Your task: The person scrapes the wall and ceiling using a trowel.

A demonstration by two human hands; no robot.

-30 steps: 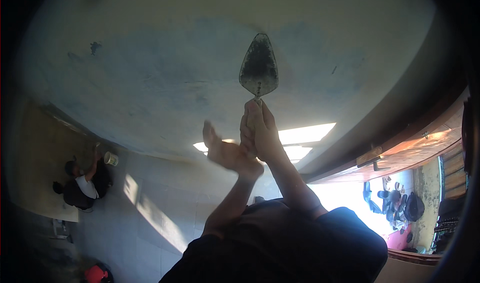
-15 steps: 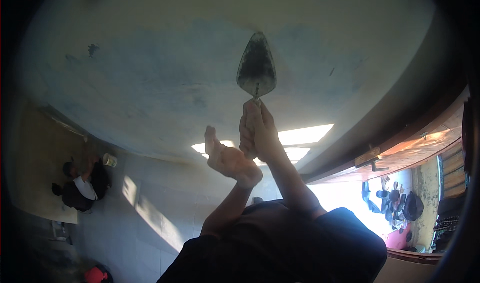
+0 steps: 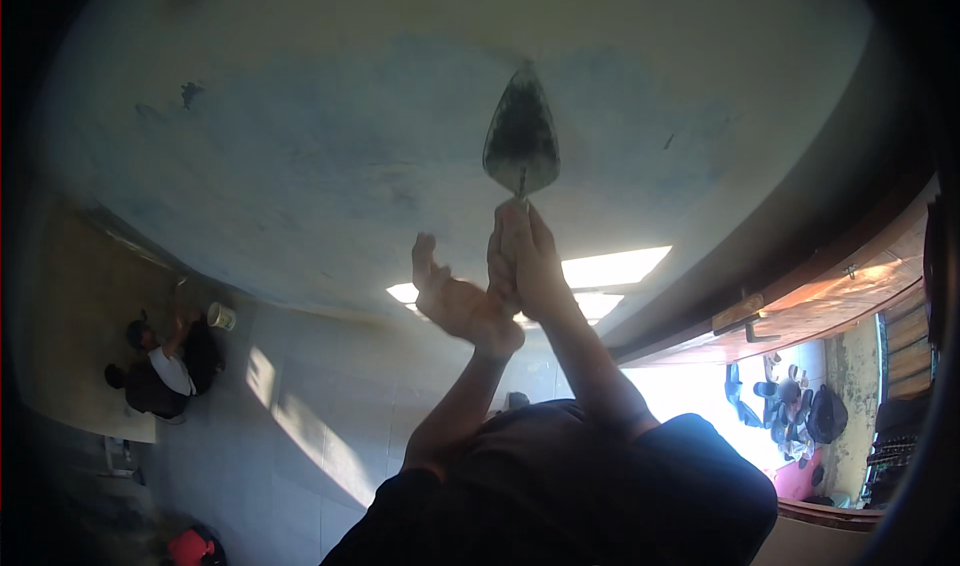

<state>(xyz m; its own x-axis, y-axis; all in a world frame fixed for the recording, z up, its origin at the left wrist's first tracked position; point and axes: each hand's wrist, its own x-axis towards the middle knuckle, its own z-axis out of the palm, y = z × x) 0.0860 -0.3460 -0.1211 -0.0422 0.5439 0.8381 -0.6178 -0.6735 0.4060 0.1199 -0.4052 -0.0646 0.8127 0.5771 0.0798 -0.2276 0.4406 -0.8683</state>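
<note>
A pointed trowel point(image 3: 522, 136) with a dark, stained metal blade stands tip up against the pale wall point(image 3: 300, 156). My right hand point(image 3: 522, 261) is closed around its handle, just below the blade. Close beside it on the left, my left hand point(image 3: 455, 301) is turned up with fingers stretched and apart, holding nothing. Its heel is next to the lower part of my right hand; I cannot tell whether they touch. The wall around the blade has bluish, patchy smears. Whether the tip touches the wall is unclear.
At the left, another person point(image 3: 165, 371) sits low by the side wall, near a white bucket point(image 3: 221, 317). A red object point(image 3: 192, 548) is at the lower left. To the right are a wooden door point(image 3: 800, 311) with a handle, and a bag point(image 3: 826, 413) beyond the doorway.
The trowel and my right hand have shifted slightly to the right. My left hand's fingers have risen a little. My grip on the trowel is the same.
</note>
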